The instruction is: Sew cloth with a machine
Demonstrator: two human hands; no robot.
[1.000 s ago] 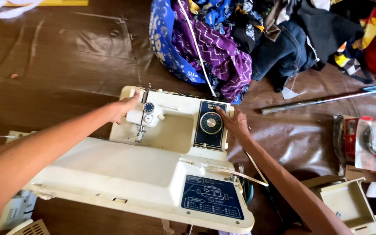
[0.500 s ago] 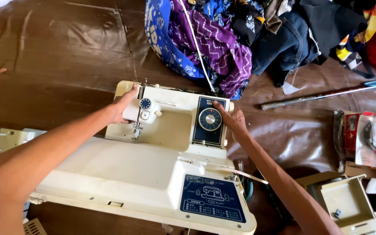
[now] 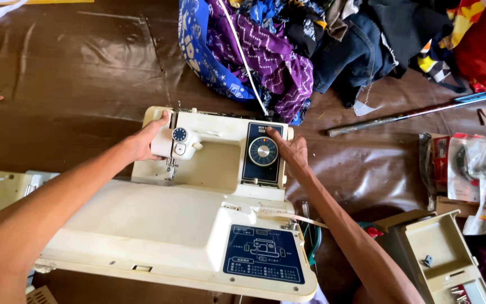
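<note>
Left hand [image 3: 144, 141] cupped around the needle end of the sewing machine [image 3: 220, 157], fingers wrapped over the far top corner, thumb side against the cream housing just left of the small blue knob [image 3: 180, 134]. Right hand [image 3: 292, 151] flat against the opposite end, fingers half spread, forefinger laid along the top edge of the dark panel beside the round dial [image 3: 263, 151]. Neither fist closed; more a two-sided clamp than a grasp.

Machine resting in the middle of the view on a brown plastic sheet [image 3: 74, 73], with its cream lid [image 3: 158, 236] lying nearer the camera and carrying a blue diagram label [image 3: 264, 253].

Probably heavy and rigid: metal works likely under a hard, smooth shell, so likely slippery to bare palms. Best held at the two solid ends as now, or under the arm of the body; dial, knob and the needle parts below the left hand look fragile and sharp, poor places to pull on.

Further out: a pile of clothes [image 3: 322, 45] beyond the machine, a long metal rod [image 3: 412, 114] to the right, plastic-wrapped parts [image 3: 473, 169], a cream tray [image 3: 440, 259] at lower right.
</note>
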